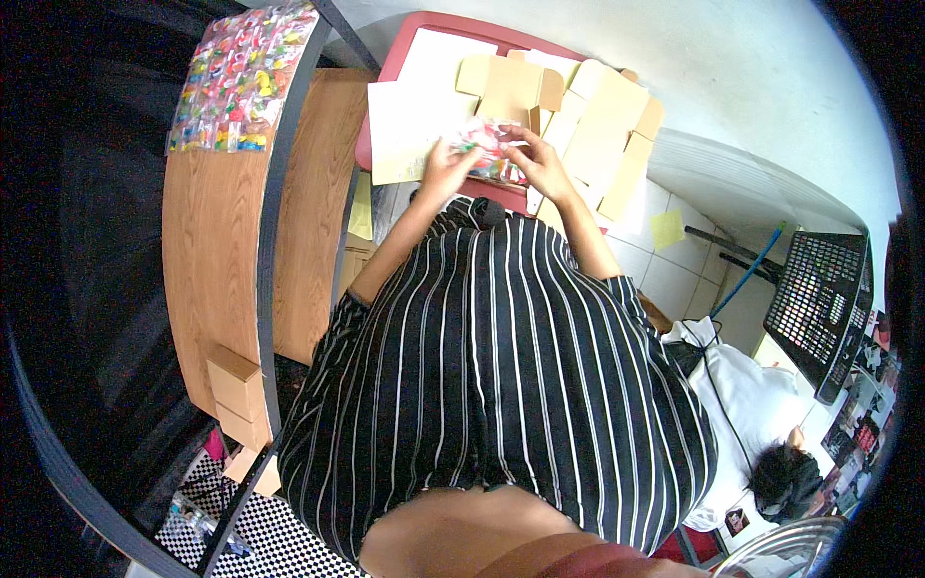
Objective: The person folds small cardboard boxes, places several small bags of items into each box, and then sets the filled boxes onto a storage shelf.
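Over the red table, my left hand and right hand face each other around a clear plastic packet with small red, pink and green pieces. My left fingers close on its left side. The right hand's fingers curl at its right edge, thumb toward the packet. Just below it, close to my body, lie more colourful packets, partly hidden by my hands. An open tan cardboard box is behind them. White paper lies left of my left hand.
Unfolded cardboard boxes lie at the table's right. On the left, a wooden shelf bears rows of colourful packets and small brown boxes. A black plastic basket and white cloth are at the right.
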`<control>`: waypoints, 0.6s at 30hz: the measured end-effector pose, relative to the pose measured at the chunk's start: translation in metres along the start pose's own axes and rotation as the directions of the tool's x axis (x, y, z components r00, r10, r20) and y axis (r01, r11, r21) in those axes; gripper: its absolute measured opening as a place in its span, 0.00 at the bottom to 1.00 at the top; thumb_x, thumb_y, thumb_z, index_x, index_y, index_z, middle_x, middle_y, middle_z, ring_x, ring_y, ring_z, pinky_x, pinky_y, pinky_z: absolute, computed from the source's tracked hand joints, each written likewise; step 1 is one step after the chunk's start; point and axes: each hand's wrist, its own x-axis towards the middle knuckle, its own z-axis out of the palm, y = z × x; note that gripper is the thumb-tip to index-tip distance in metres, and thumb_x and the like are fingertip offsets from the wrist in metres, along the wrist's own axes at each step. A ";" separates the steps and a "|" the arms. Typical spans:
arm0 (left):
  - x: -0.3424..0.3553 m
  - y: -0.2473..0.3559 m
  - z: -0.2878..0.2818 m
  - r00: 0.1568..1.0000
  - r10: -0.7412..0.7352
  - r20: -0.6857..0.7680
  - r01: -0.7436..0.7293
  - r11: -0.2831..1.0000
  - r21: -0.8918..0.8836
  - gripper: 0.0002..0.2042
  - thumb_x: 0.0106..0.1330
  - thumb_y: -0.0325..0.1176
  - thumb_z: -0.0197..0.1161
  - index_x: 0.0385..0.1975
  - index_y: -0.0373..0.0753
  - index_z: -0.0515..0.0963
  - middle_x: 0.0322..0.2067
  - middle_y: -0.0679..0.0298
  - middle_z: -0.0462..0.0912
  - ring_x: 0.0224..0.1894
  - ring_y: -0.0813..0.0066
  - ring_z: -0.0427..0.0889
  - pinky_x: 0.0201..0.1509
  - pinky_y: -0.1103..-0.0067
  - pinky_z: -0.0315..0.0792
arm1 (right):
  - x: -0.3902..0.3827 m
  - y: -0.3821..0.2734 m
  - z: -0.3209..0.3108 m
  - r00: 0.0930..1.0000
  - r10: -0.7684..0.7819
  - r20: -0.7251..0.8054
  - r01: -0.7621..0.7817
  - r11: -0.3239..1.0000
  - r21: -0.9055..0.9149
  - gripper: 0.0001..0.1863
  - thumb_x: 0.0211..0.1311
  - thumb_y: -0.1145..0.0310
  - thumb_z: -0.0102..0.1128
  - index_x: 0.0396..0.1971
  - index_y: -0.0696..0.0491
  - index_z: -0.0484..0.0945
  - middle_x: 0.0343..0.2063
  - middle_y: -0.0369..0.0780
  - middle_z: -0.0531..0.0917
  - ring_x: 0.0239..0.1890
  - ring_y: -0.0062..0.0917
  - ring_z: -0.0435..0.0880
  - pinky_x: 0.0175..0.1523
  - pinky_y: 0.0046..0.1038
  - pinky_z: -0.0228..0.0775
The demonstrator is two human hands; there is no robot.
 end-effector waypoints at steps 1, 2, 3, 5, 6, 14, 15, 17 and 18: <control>0.008 -0.017 0.008 0.996 0.050 0.072 -0.046 0.998 -0.053 0.19 0.56 0.24 0.56 0.48 0.32 0.61 0.39 0.57 0.74 0.37 0.73 0.78 0.37 0.81 0.74 | -0.001 -0.003 0.002 0.999 0.053 0.005 -0.053 0.998 -0.026 0.18 0.52 0.71 0.56 0.45 0.58 0.70 0.35 0.42 0.78 0.32 0.24 0.78 0.36 0.22 0.71; 0.016 -0.031 0.009 0.983 0.153 0.102 -0.154 0.988 0.000 0.22 0.55 0.29 0.60 0.48 0.32 0.61 0.41 0.58 0.73 0.40 0.73 0.75 0.41 0.79 0.73 | -0.001 -0.004 0.004 0.995 0.103 0.014 -0.102 0.993 -0.054 0.17 0.52 0.71 0.56 0.44 0.58 0.71 0.33 0.42 0.78 0.31 0.24 0.78 0.37 0.22 0.70; 0.019 -0.034 0.023 0.990 0.090 0.110 -0.105 0.984 0.143 0.22 0.54 0.29 0.60 0.48 0.33 0.62 0.40 0.58 0.73 0.40 0.73 0.75 0.40 0.79 0.72 | -0.006 0.003 -0.010 0.997 0.065 -0.034 -0.069 0.990 -0.127 0.17 0.52 0.72 0.56 0.43 0.59 0.71 0.32 0.40 0.78 0.30 0.23 0.79 0.35 0.22 0.71; 0.031 -0.024 0.039 0.993 -0.016 0.118 -0.038 0.897 0.440 0.22 0.53 0.30 0.61 0.47 0.34 0.62 0.38 0.57 0.73 0.40 0.75 0.75 0.37 0.80 0.72 | 0.001 0.021 -0.035 0.990 -0.049 -0.131 0.012 0.964 -0.266 0.17 0.51 0.73 0.57 0.42 0.60 0.70 0.28 0.38 0.78 0.28 0.21 0.79 0.32 0.21 0.71; 0.037 -0.027 0.037 0.980 0.152 0.132 -0.199 0.825 0.529 0.22 0.52 0.30 0.61 0.46 0.36 0.62 0.40 0.56 0.71 0.43 0.69 0.73 0.41 0.75 0.69 | 0.009 0.029 -0.042 0.981 -0.090 -0.171 0.033 0.950 -0.312 0.14 0.52 0.75 0.55 0.41 0.60 0.72 0.25 0.39 0.79 0.29 0.20 0.79 0.32 0.22 0.71; 0.046 -0.028 0.034 0.838 0.298 0.458 -0.521 0.185 0.833 0.21 0.48 0.33 0.61 0.44 0.40 0.66 0.43 0.60 0.68 0.48 0.63 0.67 0.47 0.68 0.61 | 0.043 0.041 -0.064 0.970 -0.158 -0.186 0.009 0.785 -0.619 0.15 0.48 0.69 0.53 0.39 0.55 0.74 0.32 0.46 0.79 0.34 0.36 0.80 0.42 0.34 0.69; 0.050 -0.030 0.031 0.849 0.277 0.451 -0.507 0.181 0.843 0.20 0.48 0.33 0.61 0.43 0.40 0.66 0.42 0.60 0.69 0.47 0.63 0.67 0.47 0.68 0.61 | 0.045 0.041 -0.061 0.964 -0.157 -0.216 -0.015 0.775 -0.631 0.15 0.48 0.68 0.53 0.38 0.54 0.75 0.32 0.45 0.80 0.34 0.36 0.80 0.42 0.36 0.69; 0.057 -0.032 0.027 0.867 0.235 0.440 -0.483 0.171 0.859 0.18 0.47 0.33 0.61 0.40 0.40 0.68 0.39 0.61 0.69 0.45 0.63 0.68 0.46 0.68 0.62 | 0.045 0.041 -0.053 0.961 -0.165 -0.222 -0.048 0.689 -0.723 0.15 0.47 0.66 0.55 0.38 0.52 0.75 0.32 0.44 0.80 0.35 0.35 0.79 0.43 0.40 0.66; 0.058 -0.032 0.027 0.879 0.225 0.421 -0.464 0.204 0.862 0.17 0.47 0.32 0.61 0.38 0.40 0.68 0.38 0.60 0.70 0.45 0.63 0.69 0.45 0.68 0.62 | 0.043 0.042 -0.053 0.958 -0.168 -0.231 -0.073 0.640 -0.765 0.15 0.47 0.66 0.55 0.38 0.50 0.75 0.32 0.44 0.80 0.35 0.35 0.79 0.43 0.41 0.64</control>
